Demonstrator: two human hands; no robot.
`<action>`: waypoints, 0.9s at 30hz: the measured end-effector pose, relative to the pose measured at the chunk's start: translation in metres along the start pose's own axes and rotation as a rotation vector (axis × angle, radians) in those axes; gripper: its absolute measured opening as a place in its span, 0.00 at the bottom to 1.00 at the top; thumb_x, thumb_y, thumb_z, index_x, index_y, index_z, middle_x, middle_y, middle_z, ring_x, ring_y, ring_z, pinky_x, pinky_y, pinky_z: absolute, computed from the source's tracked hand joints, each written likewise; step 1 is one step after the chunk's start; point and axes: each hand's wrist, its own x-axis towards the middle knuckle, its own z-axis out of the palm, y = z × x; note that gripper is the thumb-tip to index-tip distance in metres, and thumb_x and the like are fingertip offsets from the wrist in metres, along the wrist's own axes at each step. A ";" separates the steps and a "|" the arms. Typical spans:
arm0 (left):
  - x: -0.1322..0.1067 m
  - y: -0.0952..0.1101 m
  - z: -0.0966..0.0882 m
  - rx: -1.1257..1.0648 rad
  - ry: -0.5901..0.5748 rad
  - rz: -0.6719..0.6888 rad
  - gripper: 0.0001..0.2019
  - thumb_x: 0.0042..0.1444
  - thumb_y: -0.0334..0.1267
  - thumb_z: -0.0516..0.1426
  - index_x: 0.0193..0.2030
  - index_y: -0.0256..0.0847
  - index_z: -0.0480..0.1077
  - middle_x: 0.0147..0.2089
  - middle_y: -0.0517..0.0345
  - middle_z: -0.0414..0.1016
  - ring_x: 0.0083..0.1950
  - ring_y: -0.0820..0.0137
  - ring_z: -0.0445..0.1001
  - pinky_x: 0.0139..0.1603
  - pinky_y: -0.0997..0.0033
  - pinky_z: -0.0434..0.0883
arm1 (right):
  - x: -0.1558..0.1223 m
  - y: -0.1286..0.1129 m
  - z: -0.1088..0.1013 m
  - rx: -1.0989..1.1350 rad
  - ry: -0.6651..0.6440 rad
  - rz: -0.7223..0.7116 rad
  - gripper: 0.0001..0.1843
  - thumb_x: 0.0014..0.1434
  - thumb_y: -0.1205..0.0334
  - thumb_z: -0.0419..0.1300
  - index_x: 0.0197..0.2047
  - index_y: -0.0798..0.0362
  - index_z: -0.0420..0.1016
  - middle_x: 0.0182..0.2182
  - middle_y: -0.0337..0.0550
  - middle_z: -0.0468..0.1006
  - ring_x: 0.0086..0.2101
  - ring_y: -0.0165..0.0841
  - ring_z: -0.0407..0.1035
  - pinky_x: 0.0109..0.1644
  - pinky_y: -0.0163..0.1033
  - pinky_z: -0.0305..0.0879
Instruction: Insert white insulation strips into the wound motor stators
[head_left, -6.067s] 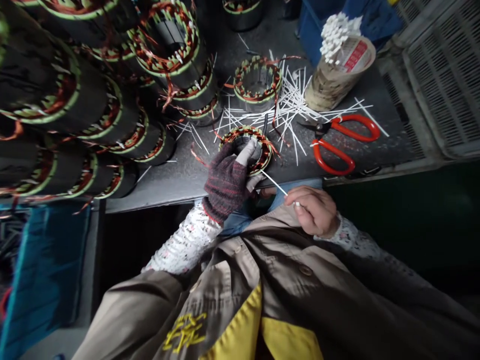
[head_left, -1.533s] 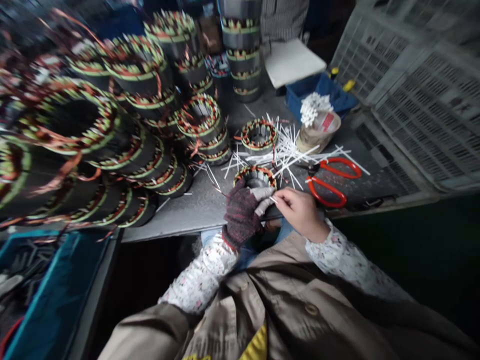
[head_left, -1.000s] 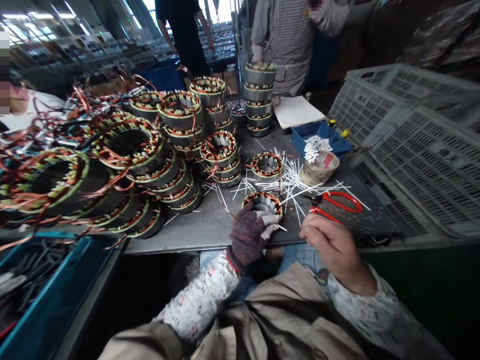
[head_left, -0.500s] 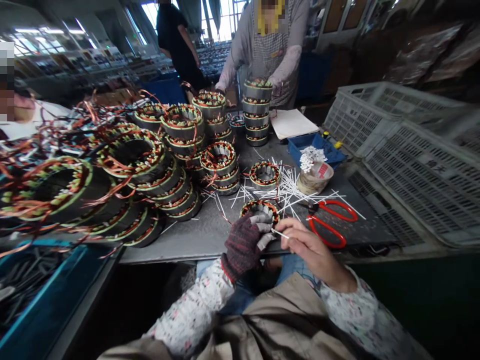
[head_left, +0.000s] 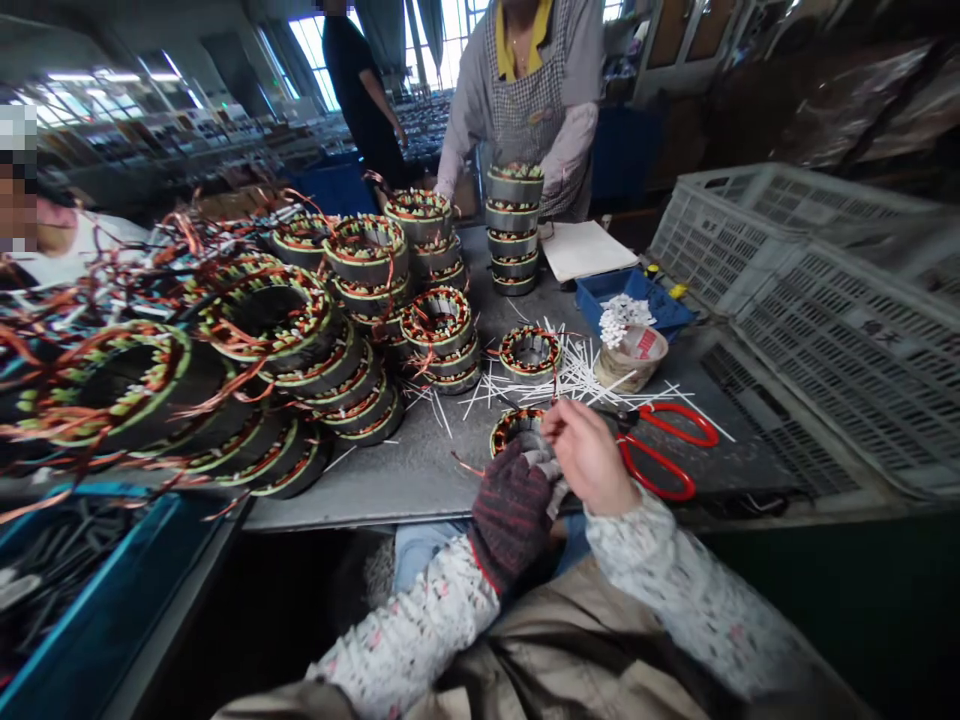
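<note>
A small motor stator (head_left: 504, 432) with a green rim and copper windings lies on the bench in front of me. My left hand (head_left: 512, 512), in a dark knitted glove with pale fingertips, grips its near side. Bare and pinched, my right hand (head_left: 590, 455) is over the stator's right side, and whatever lies between its fingertips is hidden. Another small stator (head_left: 529, 352) sits just behind, beside a scatter of thin white sticks (head_left: 581, 368). Red-handled scissors (head_left: 660, 478) rest to the right of my right hand.
Stacked stators (head_left: 352, 385) crowd the left, copper leads sticking out. A tape roll (head_left: 634, 360) holding white pieces stands before a blue tray (head_left: 667, 312). Grey plastic crates (head_left: 825, 310) line the right; a blue bin (head_left: 142, 560) is lower left. A co-worker (head_left: 525, 110) stands opposite behind a stator stack.
My right hand has moved left and up over the stator, and the white stick seen in its fingers is now out of sight. My left hand has shifted slightly right.
</note>
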 end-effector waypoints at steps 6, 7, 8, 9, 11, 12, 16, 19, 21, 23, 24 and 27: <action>0.005 -0.012 -0.035 0.118 -0.160 0.098 0.20 0.67 0.42 0.56 0.62 0.35 0.68 0.52 0.45 0.82 0.58 0.51 0.79 0.70 0.37 0.68 | -0.014 0.023 -0.033 -0.625 0.081 -0.550 0.15 0.62 0.49 0.61 0.30 0.50 0.72 0.40 0.49 0.77 0.37 0.36 0.72 0.41 0.44 0.71; 0.006 -0.020 -0.042 0.087 -0.182 0.118 0.19 0.67 0.39 0.56 0.62 0.35 0.69 0.50 0.46 0.83 0.54 0.54 0.81 0.68 0.40 0.71 | -0.022 0.025 -0.042 -0.723 0.072 -0.634 0.12 0.64 0.52 0.59 0.32 0.49 0.73 0.38 0.49 0.77 0.38 0.37 0.73 0.43 0.46 0.72; 0.008 -0.028 -0.049 0.024 -0.211 0.130 0.17 0.68 0.37 0.55 0.61 0.36 0.70 0.49 0.48 0.84 0.51 0.58 0.82 0.64 0.47 0.75 | -0.029 0.027 -0.049 -0.804 0.025 -0.678 0.10 0.65 0.55 0.57 0.34 0.49 0.74 0.37 0.49 0.78 0.39 0.39 0.73 0.45 0.47 0.73; 0.010 -0.037 -0.054 -0.068 -0.251 0.117 0.16 0.69 0.39 0.55 0.60 0.38 0.71 0.49 0.49 0.84 0.49 0.61 0.83 0.59 0.54 0.78 | -0.034 0.030 -0.054 -0.868 -0.046 -0.689 0.10 0.66 0.57 0.55 0.36 0.48 0.75 0.37 0.49 0.78 0.41 0.40 0.74 0.47 0.48 0.74; 0.015 -0.053 -0.060 -0.278 -0.379 0.022 0.15 0.71 0.42 0.54 0.58 0.40 0.73 0.49 0.53 0.84 0.49 0.65 0.83 0.53 0.63 0.80 | -0.039 0.038 -0.061 -0.963 -0.189 -0.653 0.12 0.67 0.60 0.52 0.43 0.49 0.77 0.42 0.51 0.80 0.44 0.40 0.76 0.50 0.48 0.75; 0.018 -0.060 -0.061 -0.374 -0.440 -0.018 0.15 0.71 0.43 0.53 0.57 0.40 0.74 0.50 0.53 0.83 0.49 0.67 0.83 0.52 0.66 0.80 | -0.039 0.042 -0.063 -1.002 -0.225 -0.634 0.13 0.67 0.61 0.52 0.46 0.49 0.78 0.44 0.52 0.80 0.45 0.40 0.76 0.50 0.47 0.75; 0.026 -0.076 -0.059 -0.426 -0.584 0.038 0.16 0.71 0.41 0.49 0.53 0.40 0.76 0.51 0.52 0.82 0.53 0.65 0.80 0.56 0.64 0.78 | -0.038 0.051 -0.064 -1.128 -0.270 -0.615 0.17 0.65 0.66 0.51 0.48 0.50 0.80 0.46 0.51 0.78 0.42 0.37 0.76 0.46 0.43 0.75; 0.029 -0.076 -0.056 -0.181 -0.641 0.111 0.17 0.70 0.38 0.47 0.51 0.42 0.77 0.51 0.50 0.80 0.50 0.63 0.79 0.50 0.62 0.78 | -0.041 0.048 -0.061 -1.194 -0.283 -0.623 0.17 0.64 0.68 0.51 0.46 0.50 0.81 0.45 0.50 0.78 0.37 0.35 0.75 0.43 0.41 0.74; 0.030 -0.069 -0.056 -0.023 -0.639 0.142 0.16 0.70 0.38 0.48 0.49 0.41 0.77 0.47 0.49 0.79 0.42 0.64 0.78 0.43 0.63 0.78 | -0.040 0.039 -0.061 -1.173 -0.267 -0.657 0.15 0.65 0.66 0.52 0.43 0.49 0.80 0.42 0.48 0.78 0.38 0.35 0.75 0.44 0.42 0.74; 0.034 -0.061 -0.059 0.081 -0.611 0.206 0.14 0.69 0.37 0.50 0.47 0.41 0.77 0.45 0.49 0.79 0.40 0.62 0.78 0.45 0.57 0.79 | -0.028 0.026 -0.067 -1.098 -0.131 -0.730 0.11 0.66 0.63 0.53 0.38 0.49 0.78 0.37 0.46 0.78 0.39 0.37 0.75 0.44 0.44 0.74; 0.037 -0.058 -0.061 0.097 -0.588 0.245 0.12 0.68 0.36 0.51 0.46 0.41 0.77 0.47 0.49 0.79 0.44 0.59 0.79 0.50 0.51 0.79 | -0.017 0.017 -0.072 -1.061 -0.018 -0.762 0.10 0.66 0.62 0.54 0.36 0.48 0.76 0.35 0.45 0.77 0.38 0.37 0.74 0.44 0.45 0.74; 0.046 -0.055 -0.065 0.023 -0.523 0.337 0.10 0.66 0.38 0.54 0.47 0.44 0.76 0.59 0.49 0.77 0.62 0.52 0.74 0.70 0.34 0.65 | 0.035 -0.010 -0.090 -1.052 0.303 -0.775 0.05 0.64 0.62 0.58 0.35 0.50 0.73 0.34 0.45 0.75 0.34 0.35 0.71 0.43 0.47 0.73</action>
